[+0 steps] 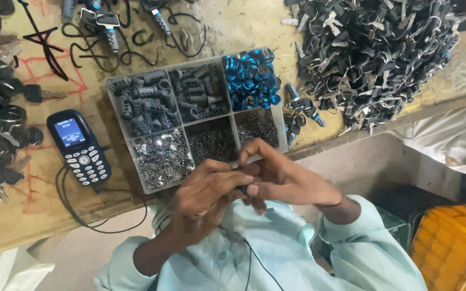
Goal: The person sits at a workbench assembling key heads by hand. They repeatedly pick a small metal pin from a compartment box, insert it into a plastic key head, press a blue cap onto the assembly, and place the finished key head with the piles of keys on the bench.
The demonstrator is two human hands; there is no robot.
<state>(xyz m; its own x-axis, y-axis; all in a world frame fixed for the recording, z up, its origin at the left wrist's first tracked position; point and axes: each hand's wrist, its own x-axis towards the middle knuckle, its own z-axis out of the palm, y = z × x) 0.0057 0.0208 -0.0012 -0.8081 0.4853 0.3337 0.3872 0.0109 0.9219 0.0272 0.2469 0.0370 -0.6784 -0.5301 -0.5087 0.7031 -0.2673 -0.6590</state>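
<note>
small part (242, 188) — pinched between both hands' fingers (227, 180)

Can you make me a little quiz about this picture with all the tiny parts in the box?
1. True or false: the blue rings sit in a corner compartment of the parts tray.
2. What lies on the bench just beside the tray? A) a cup B) a dark blue phone C) a book
3. Where are the left hand and right hand: apart or together?

Key: 1 true; 2 B; 3 together, pinching a small part too hidden to identify.
</note>
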